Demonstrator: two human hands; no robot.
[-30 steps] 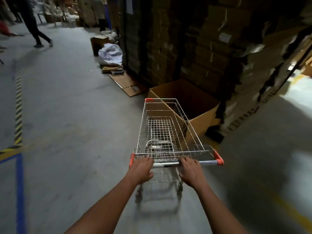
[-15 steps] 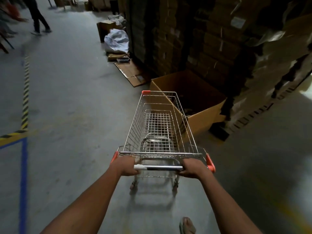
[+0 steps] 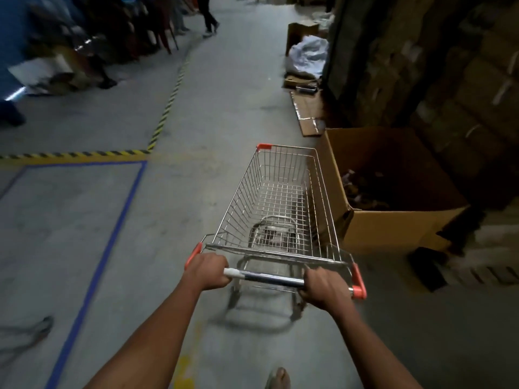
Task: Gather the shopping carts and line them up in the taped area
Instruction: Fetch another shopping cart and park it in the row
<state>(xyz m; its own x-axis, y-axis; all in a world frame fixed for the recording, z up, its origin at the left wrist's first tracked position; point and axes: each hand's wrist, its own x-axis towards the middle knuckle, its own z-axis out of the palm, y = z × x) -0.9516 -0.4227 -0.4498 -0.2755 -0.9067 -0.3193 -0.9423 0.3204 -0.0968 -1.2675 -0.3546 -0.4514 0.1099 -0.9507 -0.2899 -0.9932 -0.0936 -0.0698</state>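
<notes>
A wire shopping cart [image 3: 276, 197] with orange corner caps stands on the concrete floor in front of me, its basket empty. My left hand [image 3: 207, 272] grips the left end of the handle bar. My right hand [image 3: 325, 287] grips the right end. A blue taped rectangle [image 3: 120, 220] marks the floor to the left of the cart, bordered at its far side by yellow-black striped tape [image 3: 75, 154].
A large open cardboard box [image 3: 393, 226] sits tight against the cart's right side, with tall stacks of cartons [image 3: 449, 80] behind it. Flattened cardboard [image 3: 307, 113] and a white sack [image 3: 309, 57] lie farther along. People [image 3: 209, 12] and chairs stand at the far left.
The view has swung left, bringing the blue taped area into sight. The cart now points up the aisle, still beside the box. Both hands stay on the handle.
</notes>
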